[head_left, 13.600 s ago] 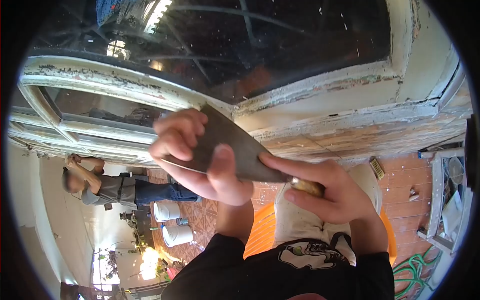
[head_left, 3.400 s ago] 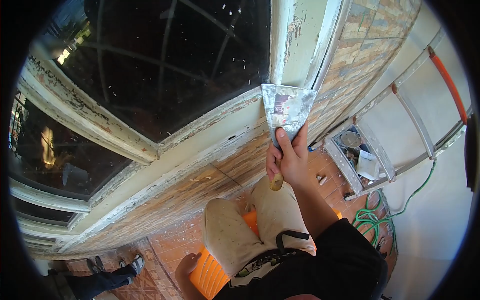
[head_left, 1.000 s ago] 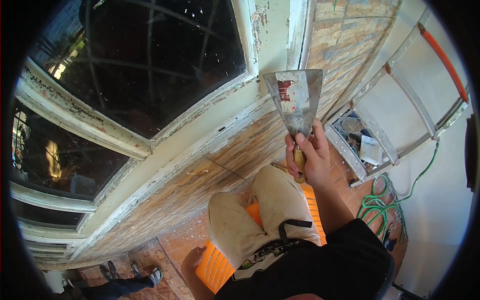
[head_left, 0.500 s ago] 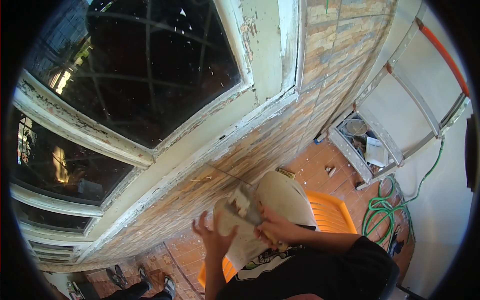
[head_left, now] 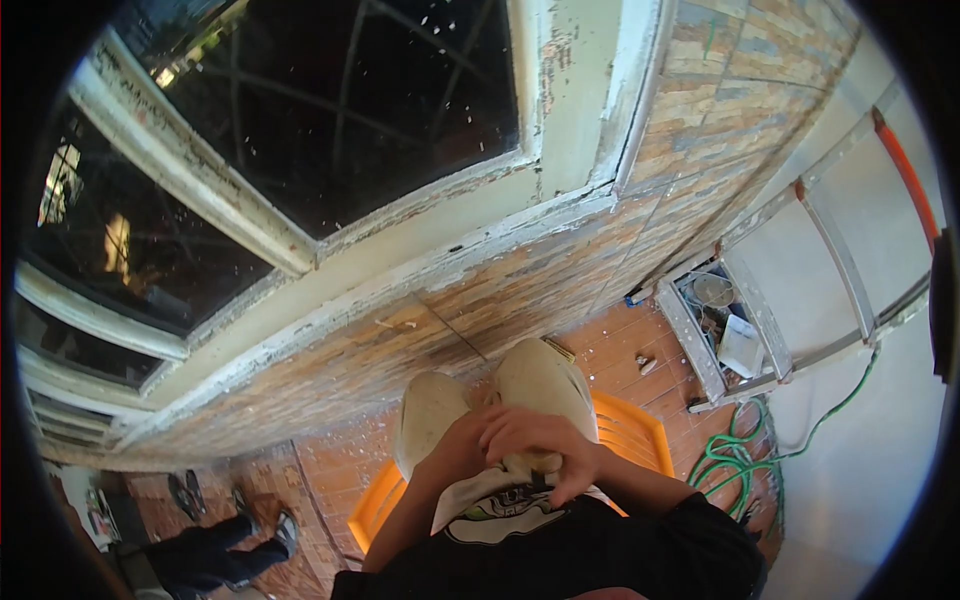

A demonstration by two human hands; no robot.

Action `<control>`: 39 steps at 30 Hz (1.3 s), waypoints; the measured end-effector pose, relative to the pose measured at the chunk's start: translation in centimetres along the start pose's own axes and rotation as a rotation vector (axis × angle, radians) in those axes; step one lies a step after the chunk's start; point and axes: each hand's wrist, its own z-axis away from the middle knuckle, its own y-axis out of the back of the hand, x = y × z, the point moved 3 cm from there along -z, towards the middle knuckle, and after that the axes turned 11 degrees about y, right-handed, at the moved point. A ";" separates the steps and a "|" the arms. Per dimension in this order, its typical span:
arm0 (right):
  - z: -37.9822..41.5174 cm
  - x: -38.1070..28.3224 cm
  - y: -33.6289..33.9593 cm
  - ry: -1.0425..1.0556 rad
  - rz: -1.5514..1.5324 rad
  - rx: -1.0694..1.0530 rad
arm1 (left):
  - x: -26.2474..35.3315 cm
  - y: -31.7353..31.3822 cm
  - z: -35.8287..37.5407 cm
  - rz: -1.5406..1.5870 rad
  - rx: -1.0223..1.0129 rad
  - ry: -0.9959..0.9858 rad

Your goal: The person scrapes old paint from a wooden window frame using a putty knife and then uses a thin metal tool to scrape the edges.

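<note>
My two hands meet over my lap, between the knees of my light trousers (head_left: 430, 405). My right hand (head_left: 545, 440) is laid across the fingers of my left hand (head_left: 455, 448), partly blurred. Under my right palm shows a short tan handle (head_left: 542, 463), which looks like that of the putty knife; its blade is hidden behind the hands. The left hand's fingers are mostly covered, so what they hold cannot be made out.
Ahead stands a window frame (head_left: 400, 235) with peeling paint above a stone-tiled wall (head_left: 460, 295). I sit on an orange chair (head_left: 635, 435). To the right are a ladder (head_left: 755, 315) and a green hose (head_left: 735, 465). Another person's legs (head_left: 215, 550) show lower left.
My left hand, spread and apart before, has come against my right hand. The putty knife's blade, with white putty on it, was visible and is now hidden. The view has shifted.
</note>
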 end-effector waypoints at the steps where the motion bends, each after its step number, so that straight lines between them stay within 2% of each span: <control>1: 0.2 0.5 -0.8 -0.005 -0.169 -0.070 | 0.4 -0.4 0.0 0.150 -0.114 -0.030; 2: 0.5 0.9 -1.7 -0.009 -0.336 -0.136 | 0.6 -0.6 0.3 0.162 -0.102 -0.027; 3: 1.0 1.4 -2.2 -0.138 -0.327 -0.151 | 0.8 -0.7 0.4 0.189 -0.092 -0.023; 5: 1.4 2.6 -2.7 -0.227 -0.204 -0.157 | 1.4 -0.5 0.3 0.225 -0.081 -0.040; 7: 1.3 3.1 -2.5 -0.310 -0.083 -0.162 | 0.7 -0.1 0.9 0.269 -0.069 0.288; 8: 0.8 3.2 -2.1 -0.385 -0.122 -0.033 | 0.3 0.1 1.1 0.275 -0.064 0.284; 9: 0.5 3.2 -1.6 -0.460 -0.161 0.097 | -0.2 0.4 1.4 0.156 0.072 0.223; 10: -0.4 3.0 -0.4 -0.383 -0.072 0.066 | -0.7 0.9 2.0 0.036 0.206 0.163; 11: -1.4 3.0 1.4 -0.307 0.019 0.037 | -1.4 1.4 2.8 0.044 0.206 0.163; 13: -3.7 2.7 5.0 0.074 -0.062 0.329 | -3.9 3.7 5.4 -0.305 0.348 0.318; 14: -5.1 2.0 6.8 0.185 -0.263 0.463 | -5.7 4.7 7.1 -0.371 0.369 0.403; 15: -8.0 -0.1 8.6 0.367 -0.147 0.455 | -7.8 5.5 9.4 -0.502 0.478 0.461; 17: -12.7 -3.9 11.4 0.466 -0.179 0.317 | -11.1 7.0 13.6 -0.617 0.514 0.727; 18: -14.4 -5.5 12.1 0.502 -0.183 0.229 | -13.3 7.5 15.5 -0.552 0.531 0.749; 19: -15.7 -6.2 12.2 0.498 -0.179 0.227 | -12.6 7.9 16.2 -0.457 0.564 0.853; 20: -16.8 -6.7 12.1 0.484 -0.126 0.191 | -13.8 7.6 17.1 -0.453 0.560 0.852; 22: -18.0 -6.1 12.2 0.468 -0.069 0.155 | -17.5 6.7 19.9 -0.398 0.423 1.113; 23: -18.5 -5.2 12.3 0.411 -0.014 0.144 | -17.3 6.5 19.7 -0.287 0.258 1.271; 24: -18.8 -4.6 12.2 0.352 0.039 0.130 | -17.2 6.5 19.3 -0.281 0.256 1.269; 26: -19.8 -5.8 12.6 0.447 0.009 0.112 | -16.7 6.5 17.9 -0.123 0.308 1.078; 27: -20.2 -6.7 13.0 0.506 0.017 0.140 | -15.9 6.7 17.4 -0.117 0.306 1.083; 29: -21.3 -8.1 13.5 0.559 0.032 0.175 | -14.2 8.1 16.7 0.008 0.545 0.968; 31: -22.9 -8.8 13.3 0.443 0.106 -0.041 | -15.6 8.3 17.6 -0.063 0.528 1.012; 36: -22.2 -9.1 12.3 0.372 0.172 -0.012 | -15.4 7.8 17.9 -0.142 0.409 1.083; 39: -22.8 -10.3 12.3 0.388 0.082 -0.140 | -14.9 7.9 17.4 -0.136 0.374 1.063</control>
